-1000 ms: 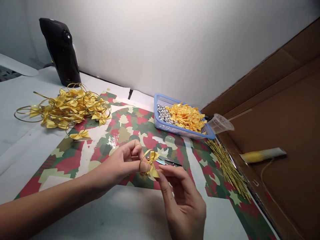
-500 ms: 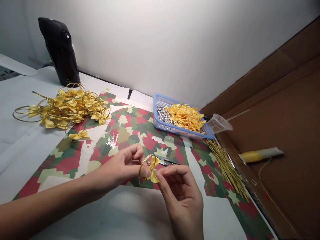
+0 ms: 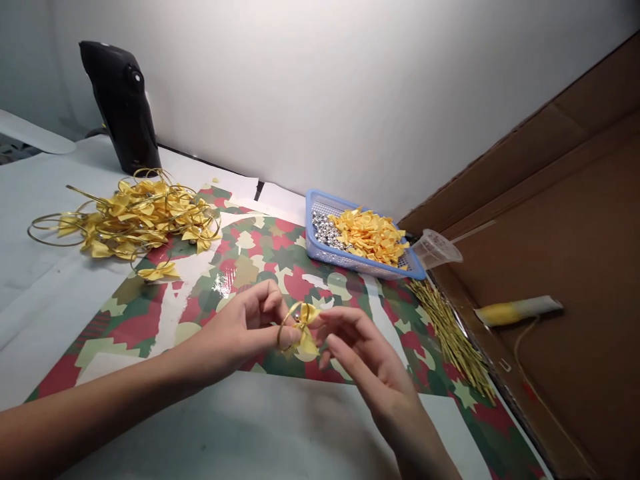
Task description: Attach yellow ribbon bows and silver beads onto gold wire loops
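Between thumb and fingers, my left hand [image 3: 250, 325] pinches a yellow ribbon bow [image 3: 307, 327] on a thin gold loop. A small silver bell or bead shows beside the bow's knot. To the right, my right hand [image 3: 363, 350] has its thumb and fingers apart, the fingertips close to the bow's edge; whether they touch it I cannot tell. A pile of similar bows with gold loops [image 3: 143, 217] lies at the left, and a single one [image 3: 159, 272] sits just in front of it.
A blue basket [image 3: 367, 269] holds yellow bows and silver beads at the back. Beside it are a clear plastic cup [image 3: 435, 249] and a bundle of gold ties [image 3: 453, 337]. A black device [image 3: 123, 110] stands back left. A cardboard wall [image 3: 565, 220] with a glue-gun-like stick [image 3: 520, 311] bounds the right.
My right hand has let go of the bow and moved slightly right, its fingers spreading. The left hand still grips the bow. A dark-handled metal tool under the hands is no longer visible.
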A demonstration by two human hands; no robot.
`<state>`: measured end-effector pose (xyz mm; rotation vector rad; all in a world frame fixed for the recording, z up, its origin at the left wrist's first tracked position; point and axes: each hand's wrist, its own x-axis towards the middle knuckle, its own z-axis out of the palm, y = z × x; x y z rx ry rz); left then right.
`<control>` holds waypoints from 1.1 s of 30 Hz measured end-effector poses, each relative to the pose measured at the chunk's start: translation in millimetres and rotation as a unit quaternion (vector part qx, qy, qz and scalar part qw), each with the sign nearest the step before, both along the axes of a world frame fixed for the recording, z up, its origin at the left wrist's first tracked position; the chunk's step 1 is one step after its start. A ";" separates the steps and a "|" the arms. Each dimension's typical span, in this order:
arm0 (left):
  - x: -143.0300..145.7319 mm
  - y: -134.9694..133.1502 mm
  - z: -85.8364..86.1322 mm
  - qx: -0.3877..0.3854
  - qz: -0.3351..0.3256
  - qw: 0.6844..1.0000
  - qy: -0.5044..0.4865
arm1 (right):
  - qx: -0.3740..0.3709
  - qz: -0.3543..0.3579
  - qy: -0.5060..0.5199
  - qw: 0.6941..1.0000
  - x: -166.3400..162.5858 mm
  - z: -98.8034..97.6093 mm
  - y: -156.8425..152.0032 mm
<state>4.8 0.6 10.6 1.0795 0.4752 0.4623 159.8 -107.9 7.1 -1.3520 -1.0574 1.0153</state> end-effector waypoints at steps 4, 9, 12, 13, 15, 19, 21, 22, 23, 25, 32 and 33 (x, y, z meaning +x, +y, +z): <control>-0.4 1.5 1.3 -0.012 0.004 1.000 -0.023 | -0.031 0.070 0.149 0.986 -6.2 -12.1 0.6; -0.2 1.1 -5.7 0.005 0.022 0.999 -0.027 | -0.025 0.034 0.190 0.981 -7.0 -17.6 2.3; 0.4 2.3 -10.0 0.031 0.047 0.998 -0.018 | -0.011 -0.014 0.141 0.990 -5.4 -10.6 -0.9; 0.5 2.8 -11.4 0.041 0.056 0.998 -0.010 | -0.002 -0.028 0.119 0.993 -6.0 -7.8 -2.9; 0.3 3.7 -14.0 0.061 0.071 0.995 0.011 | 0.014 -0.061 0.063 0.996 -9.3 -2.9 -7.6; -1.2 3.1 -16.2 0.115 0.097 0.988 0.045 | 0.001 -0.096 -0.053 0.994 -18.5 2.1 -13.7; -2.3 0.8 -14.4 0.157 0.105 0.979 0.072 | 0.000 -0.078 -0.103 0.992 -20.2 3.1 -12.9; -2.8 -0.7 -13.0 0.182 0.105 0.974 0.085 | 0.007 -0.071 -0.129 0.989 -20.0 3.7 -11.6; -3.3 -2.2 -11.4 0.206 0.103 0.968 0.096 | 0.015 -0.067 -0.154 0.986 -19.2 4.3 -9.7; -3.9 -4.7 -8.5 0.250 0.102 0.957 0.108 | 0.035 -0.074 -0.193 0.978 -16.0 5.5 -4.9; -4.3 -5.2 -6.3 0.292 0.104 0.943 0.119 | 0.056 -0.191 -0.281 0.939 4.7 7.4 11.3; -4.5 -5.0 -6.7 0.295 0.102 0.942 0.122 | 0.066 -0.204 -0.299 0.930 6.7 8.8 12.7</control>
